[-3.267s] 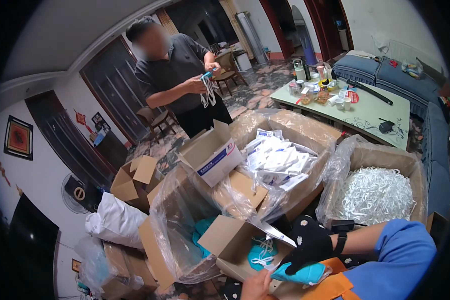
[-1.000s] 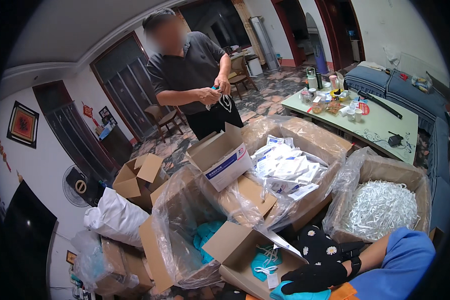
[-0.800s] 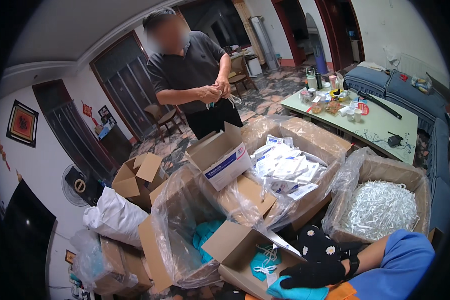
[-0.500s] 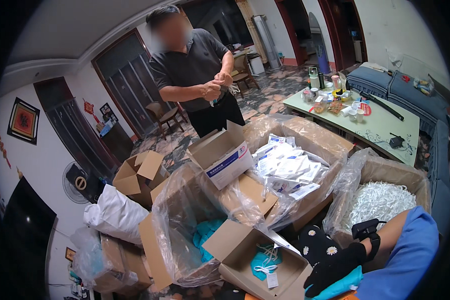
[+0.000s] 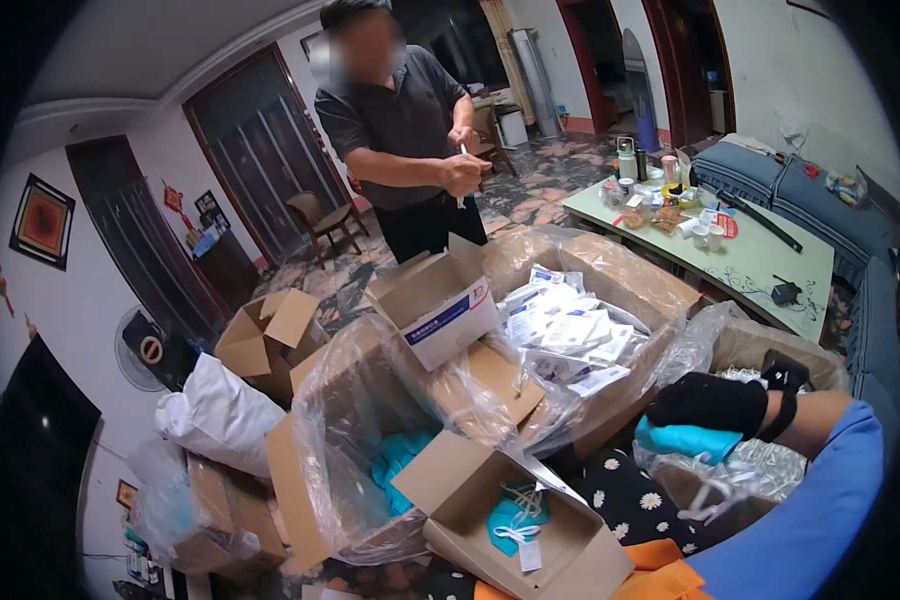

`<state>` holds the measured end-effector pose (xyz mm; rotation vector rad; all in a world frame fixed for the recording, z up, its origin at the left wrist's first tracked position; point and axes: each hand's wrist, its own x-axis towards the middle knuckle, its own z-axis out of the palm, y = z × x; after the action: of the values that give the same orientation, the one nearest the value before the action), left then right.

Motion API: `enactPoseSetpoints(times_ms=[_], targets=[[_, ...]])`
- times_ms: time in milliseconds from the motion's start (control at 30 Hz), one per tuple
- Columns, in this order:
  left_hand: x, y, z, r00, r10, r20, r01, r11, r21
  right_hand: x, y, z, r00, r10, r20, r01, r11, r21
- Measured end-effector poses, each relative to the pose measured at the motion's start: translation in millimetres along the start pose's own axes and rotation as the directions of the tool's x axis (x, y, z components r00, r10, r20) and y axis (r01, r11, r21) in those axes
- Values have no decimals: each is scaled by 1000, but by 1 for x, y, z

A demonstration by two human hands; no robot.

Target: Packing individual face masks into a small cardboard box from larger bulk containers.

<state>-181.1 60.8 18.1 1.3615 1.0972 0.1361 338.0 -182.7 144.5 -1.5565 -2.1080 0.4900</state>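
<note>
My right hand (image 5: 705, 405), in a black glove and with a dark device strapped at the wrist, is closed on a teal face mask (image 5: 685, 440). Blurred white straps dangle below the mask, over the lined box of white straps (image 5: 670, 490). My left hand is out of view. In front of me, an open cardboard box (image 5: 580, 545) holds a teal face mask (image 5: 515, 520) with pale ear loops and a small white tag. Deeper in a plastic-lined carton (image 5: 315, 500) lie more teal masks (image 5: 398, 465).
A large lined carton holds white packets (image 5: 570, 330); a printed box (image 5: 450, 325) stands beside it. Across from me a person (image 5: 395, 130) handles something thin and white. A low table (image 5: 740, 260) carries cups and bottles. White sack (image 5: 220, 415) at left.
My right hand has risen from near my lap and moved away from me, over the box of straps, with the teal mask. The other person's hands have shifted right and slightly apart.
</note>
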Motion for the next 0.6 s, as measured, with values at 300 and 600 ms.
enactPoseSetpoints(times_ms=[300, 600], targets=[[43, -205, 9, 914, -278, -294, -1, 724, -690, 45, -65, 69, 617, 768, -174, -548, 578, 605], [18, -270, 5, 727, -526, -441, 143, 745, -651, 43, -75, 105, 509, 851, -131, -484, 409, 774]])
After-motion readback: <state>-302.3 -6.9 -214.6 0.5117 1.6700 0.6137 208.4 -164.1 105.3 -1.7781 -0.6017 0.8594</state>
